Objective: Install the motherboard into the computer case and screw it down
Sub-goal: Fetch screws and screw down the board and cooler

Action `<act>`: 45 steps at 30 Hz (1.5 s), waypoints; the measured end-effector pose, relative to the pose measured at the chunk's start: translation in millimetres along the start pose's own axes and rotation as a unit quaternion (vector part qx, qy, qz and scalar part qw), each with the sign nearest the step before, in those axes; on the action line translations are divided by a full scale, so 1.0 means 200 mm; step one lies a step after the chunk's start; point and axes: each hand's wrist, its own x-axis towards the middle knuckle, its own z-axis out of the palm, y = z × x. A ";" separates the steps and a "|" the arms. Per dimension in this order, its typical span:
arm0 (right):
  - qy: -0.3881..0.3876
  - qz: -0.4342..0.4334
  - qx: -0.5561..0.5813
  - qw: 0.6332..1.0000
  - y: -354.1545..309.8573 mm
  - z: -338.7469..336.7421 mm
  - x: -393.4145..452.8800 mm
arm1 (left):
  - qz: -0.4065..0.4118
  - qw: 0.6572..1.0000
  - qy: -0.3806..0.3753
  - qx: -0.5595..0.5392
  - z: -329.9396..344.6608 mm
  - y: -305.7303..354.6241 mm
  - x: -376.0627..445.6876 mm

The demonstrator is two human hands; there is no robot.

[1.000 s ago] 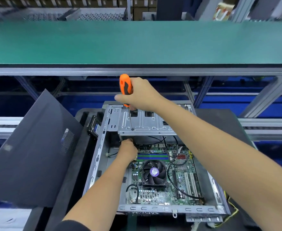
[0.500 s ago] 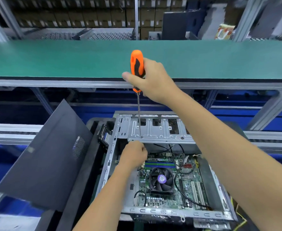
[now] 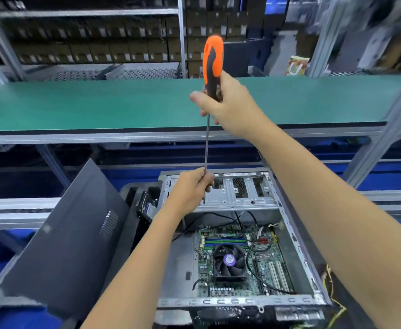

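The open computer case (image 3: 296, 248) lies on its side below me, with the green motherboard (image 3: 263, 264) and its black fan inside. My right hand (image 3: 230, 108) grips the orange-and-black handle of a long screwdriver (image 3: 212, 60), held upright high above the case. My left hand (image 3: 192, 188) is raised over the silver drive cage (image 3: 242, 195), its fingers pinched round the lower end of the screwdriver shaft. The screwdriver's tip is hidden by that hand.
The dark grey side panel (image 3: 71, 236) leans at the left of the case. A hard drive (image 3: 147, 205) lies beside the cage. A green conveyor belt (image 3: 99, 103) runs across behind, with shelves of boxes beyond. Yellow cables (image 3: 334, 302) trail at the right.
The right hand lifted the screwdriver well up and out of the case. The left hand rose from inside the case to the shaft's lower end. My view tilted upward.
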 end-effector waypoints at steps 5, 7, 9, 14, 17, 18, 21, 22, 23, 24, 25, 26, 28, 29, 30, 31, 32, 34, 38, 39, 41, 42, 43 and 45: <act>-0.006 0.078 0.038 0.996 0.09 0.10 -0.09 | -0.014 0.973 -0.115 -0.200 0.02 0.05 -0.07; 0.036 0.087 0.050 0.994 0.10 0.13 -0.10 | -0.030 0.953 -0.108 -0.283 0.02 0.04 -0.09; 0.056 0.098 0.043 0.993 0.10 0.13 -0.10 | -0.060 0.953 -0.049 -0.293 0.02 0.00 -0.10; -0.041 0.169 0.020 0.985 0.16 0.20 -0.16 | -0.197 0.937 0.093 -0.273 0.01 -0.15 -0.15; -0.126 0.227 0.010 0.966 0.27 0.34 -0.30 | -0.240 0.925 0.133 -0.263 0.02 -0.19 -0.21; -0.145 0.241 0.010 0.960 0.30 0.39 -0.35 | -0.243 0.925 0.143 -0.253 0.02 -0.20 -0.23; -0.172 0.270 0.038 0.947 0.34 0.55 -0.47 | -0.237 0.933 0.171 -0.209 -0.01 -0.23 -0.30; -0.174 0.282 0.055 0.942 0.35 0.59 -0.49 | -0.236 0.934 0.187 -0.192 -0.02 -0.25 -0.32; -0.179 0.294 0.072 0.936 0.36 0.62 -0.52 | -0.237 0.933 0.206 -0.177 -0.04 -0.26 -0.34; -0.184 0.305 0.084 0.931 0.36 0.66 -0.54 | -0.238 0.929 0.226 -0.169 -0.06 -0.28 -0.37; -0.190 0.313 0.093 0.926 0.36 0.68 -0.55 | -0.239 0.924 0.245 -0.170 -0.08 -0.30 -0.40; -0.196 0.318 0.102 0.922 0.36 0.71 -0.56 | -0.243 0.917 0.265 -0.173 -0.11 -0.32 -0.43; -0.205 0.323 0.112 0.917 0.34 0.75 -0.57 | -0.255 0.907 0.293 -0.164 -0.15 -0.35 -0.49; -0.210 0.323 0.116 0.916 0.33 0.77 -0.57 | -0.263 0.903 0.302 -0.158 -0.17 -0.37 -0.53; -0.215 0.320 0.117 0.915 0.32 0.79 -0.58 | -0.273 0.899 0.306 -0.158 -0.19 -0.39 -0.55; -0.216 0.317 0.114 0.916 0.31 0.82 -0.59 | -0.284 0.895 0.305 -0.158 -0.21 -0.42 -0.58; -0.214 0.316 0.111 0.918 0.30 0.84 -0.59 | -0.296 0.894 0.297 -0.157 -0.23 -0.44 -0.59; -0.205 0.315 0.113 0.920 0.28 0.88 -0.58 | -0.317 0.895 0.274 -0.156 -0.26 -0.50 -0.61; -0.177 0.303 0.084 0.933 0.26 0.96 -0.53 | -0.336 0.897 0.233 -0.166 -0.31 -0.64 -0.64; -0.168 0.304 0.079 0.934 0.25 0.98 -0.51 | -0.341 0.897 0.225 -0.168 -0.32 -0.67 -0.64; -0.151 0.312 0.081 0.934 0.25 1.03 -0.49 | -0.349 0.898 0.206 -0.171 -0.34 -0.75 -0.66; -0.143 0.313 0.082 0.935 0.25 1.06 -0.47 | -0.351 0.900 0.194 -0.174 -0.35 -0.78 -0.67; -0.135 0.312 0.080 0.937 0.24 1.09 -0.46 | -0.351 0.901 0.182 -0.176 -0.36 -0.82 -0.67; -0.122 0.306 0.071 0.941 0.23 1.15 -0.44 | -0.353 0.903 0.158 -0.185 -0.37 -0.88 -0.67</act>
